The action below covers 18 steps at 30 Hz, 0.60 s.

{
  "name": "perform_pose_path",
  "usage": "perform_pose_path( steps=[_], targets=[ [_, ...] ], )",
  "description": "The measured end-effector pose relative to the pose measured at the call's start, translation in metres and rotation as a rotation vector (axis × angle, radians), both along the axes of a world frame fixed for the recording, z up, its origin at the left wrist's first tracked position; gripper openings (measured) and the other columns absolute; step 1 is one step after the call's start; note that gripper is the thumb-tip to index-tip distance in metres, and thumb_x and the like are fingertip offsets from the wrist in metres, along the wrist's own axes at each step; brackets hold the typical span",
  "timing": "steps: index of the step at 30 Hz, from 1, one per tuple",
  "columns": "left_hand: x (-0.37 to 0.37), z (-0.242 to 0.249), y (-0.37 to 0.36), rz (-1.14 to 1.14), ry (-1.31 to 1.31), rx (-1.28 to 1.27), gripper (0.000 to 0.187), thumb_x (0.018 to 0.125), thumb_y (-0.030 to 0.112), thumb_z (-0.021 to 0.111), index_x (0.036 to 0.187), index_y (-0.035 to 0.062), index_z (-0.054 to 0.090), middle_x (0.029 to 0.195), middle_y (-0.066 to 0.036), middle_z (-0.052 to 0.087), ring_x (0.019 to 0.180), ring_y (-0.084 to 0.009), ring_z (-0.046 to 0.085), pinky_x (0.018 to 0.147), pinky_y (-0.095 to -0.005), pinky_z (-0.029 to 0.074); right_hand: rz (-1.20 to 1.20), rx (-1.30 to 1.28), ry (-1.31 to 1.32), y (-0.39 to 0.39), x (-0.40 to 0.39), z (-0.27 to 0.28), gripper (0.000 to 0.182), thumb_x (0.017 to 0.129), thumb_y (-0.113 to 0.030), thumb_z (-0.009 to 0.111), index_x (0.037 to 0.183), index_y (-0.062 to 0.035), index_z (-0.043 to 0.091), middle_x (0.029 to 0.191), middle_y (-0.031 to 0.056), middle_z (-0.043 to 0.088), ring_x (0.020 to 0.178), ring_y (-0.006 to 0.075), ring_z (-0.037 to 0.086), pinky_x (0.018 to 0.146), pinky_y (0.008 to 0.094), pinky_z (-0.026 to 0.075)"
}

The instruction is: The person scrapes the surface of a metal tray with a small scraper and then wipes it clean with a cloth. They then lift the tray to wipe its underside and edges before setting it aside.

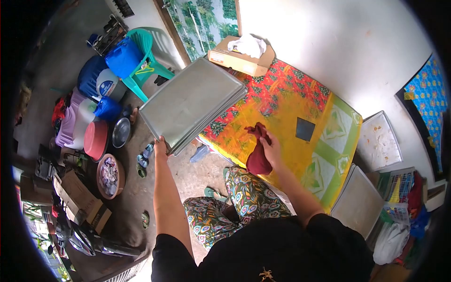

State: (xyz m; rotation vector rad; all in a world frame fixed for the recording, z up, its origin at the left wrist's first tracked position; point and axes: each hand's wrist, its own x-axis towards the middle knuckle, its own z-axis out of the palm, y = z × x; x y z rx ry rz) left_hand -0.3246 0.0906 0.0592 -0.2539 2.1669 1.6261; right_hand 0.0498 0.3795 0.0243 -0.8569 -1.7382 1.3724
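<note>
Closest to the lens is the person's black shirt (277, 249), filling the bottom of the view, with patterned trousers (235, 202) showing just beyond it. Past the knees stands a table draped in a bright floral cloth (286, 98) of red, yellow and green. The stack of grey metal baking trays (190, 103) is the next biggest thing: it is held out over the floor, tilted, with its far corner reaching over the table's left end. The left hand (162, 145) grips the stack by its near lower edge, fingers closed on the rim. More trays lean at the table's right end, one pale tray (359, 202) near the person and a stained one (378, 141) behind it. A cardboard box (239, 57) with white cloth in it sits at the table's far corner. The right hand (271, 149) is clenched on a dark red rag (258, 157), which hangs bunched at the table's near edge. A small dark square (305, 129) lies on the cloth just right of it.
</note>
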Motion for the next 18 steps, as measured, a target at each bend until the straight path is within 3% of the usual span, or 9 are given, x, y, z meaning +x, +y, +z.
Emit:
perform_pose_path(
  steps=[6, 8, 9, 11, 12, 15, 17, 18],
  targets=[
    [-0.028, -0.021, -0.002, -0.166, -0.082, 0.077, 0.06, 0.097, 0.035, 0.05, 0.146, 0.0229, 0.018, 0.097, -0.011, 0.059, 0.065, -0.0239, 0.06, 0.039, -0.0403, 0.048, -0.106, 0.11, -0.057, 0.051, -0.007, 0.025, 0.041, 0.089, -0.019, 0.065, 0.127, -0.0045, 0.058, 0.117, 0.0197, 0.06, 0.111, 0.0331, 0.056, 0.099, 0.0393, 0.041],
    [-0.055, -0.055, -0.009, -0.225, -0.06, 0.068, 0.066, 0.097, 0.035, 0.051, 0.149, 0.0242, 0.012, 0.098, -0.012, 0.058, 0.063, -0.024, 0.059, 0.037, -0.0392, 0.045, -0.147, 0.099, -0.119, 0.058, -0.012, 0.031, 0.04, 0.09, -0.019, 0.065, 0.126, -0.0034, 0.058, 0.115, 0.0166, 0.062, 0.109, 0.0282, 0.058, 0.096, 0.036, 0.043],
    [-0.048, -0.047, -0.008, -0.205, -0.075, 0.046, 0.069, 0.096, 0.034, 0.052, 0.15, 0.0244, 0.01, 0.101, -0.013, 0.057, 0.068, -0.0242, 0.06, 0.041, -0.0408, 0.046, -0.169, 0.095, -0.152, 0.061, -0.014, 0.034, 0.04, 0.09, -0.019, 0.065, 0.126, -0.0028, 0.058, 0.115, 0.015, 0.063, 0.108, 0.0257, 0.059, 0.095, 0.0344, 0.044],
    [-0.025, -0.016, -0.004, -0.177, -0.109, -0.001, 0.074, 0.096, 0.033, 0.053, 0.152, 0.0248, 0.005, 0.107, -0.015, 0.056, 0.077, -0.0247, 0.061, 0.049, -0.0441, 0.049, -0.168, 0.152, -0.221, 0.067, -0.014, 0.038, 0.041, 0.09, -0.022, 0.065, 0.126, -0.0048, 0.058, 0.117, 0.0174, 0.062, 0.111, 0.0299, 0.058, 0.096, 0.0369, 0.044],
    [-0.023, -0.011, -0.001, -0.129, -0.105, -0.126, 0.077, 0.094, 0.029, 0.056, 0.154, 0.0228, 0.007, 0.114, -0.018, 0.052, 0.097, -0.0288, 0.058, 0.073, -0.0512, 0.051, -0.174, 0.176, -0.257, 0.068, -0.013, 0.04, 0.042, 0.09, -0.024, 0.064, 0.127, -0.0058, 0.058, 0.118, 0.0186, 0.061, 0.112, 0.0319, 0.058, 0.096, 0.0381, 0.044],
    [-0.029, -0.061, 0.006, 0.202, 0.563, -0.525, 0.065, 0.09, 0.024, 0.059, 0.148, 0.0132, 0.031, 0.13, -0.022, 0.046, 0.115, -0.0364, 0.05, 0.093, -0.0513, 0.044, -0.193, 0.197, -0.295, 0.066, -0.007, 0.066, 0.042, 0.089, -0.027, 0.063, 0.127, -0.0088, 0.059, 0.119, 0.0195, 0.058, 0.113, 0.0372, 0.054, 0.097, 0.0416, 0.043],
    [0.046, 0.0, 0.028, 0.212, 0.815, -0.586, 0.052, 0.086, 0.02, 0.063, 0.134, 0.0051, 0.05, 0.14, -0.026, 0.04, 0.118, -0.0421, 0.048, 0.096, -0.0496, 0.042, -0.202, 0.203, -0.313, 0.075, -0.006, 0.064, 0.043, 0.09, -0.03, 0.062, 0.129, -0.0106, 0.058, 0.12, 0.0198, 0.057, 0.114, 0.0373, 0.054, 0.098, 0.0421, 0.042],
    [0.059, -0.005, 0.034, 0.196, 1.046, -0.556, 0.034, 0.088, 0.016, 0.062, 0.118, 0.0004, 0.06, 0.128, -0.025, 0.054, 0.105, -0.0341, 0.059, 0.087, -0.0436, 0.049, -0.201, 0.194, -0.331, 0.08, -0.005, 0.063, 0.045, 0.091, -0.031, 0.061, 0.13, -0.0105, 0.056, 0.122, 0.0207, 0.056, 0.115, 0.0376, 0.053, 0.099, 0.0422, 0.042]
  ],
)
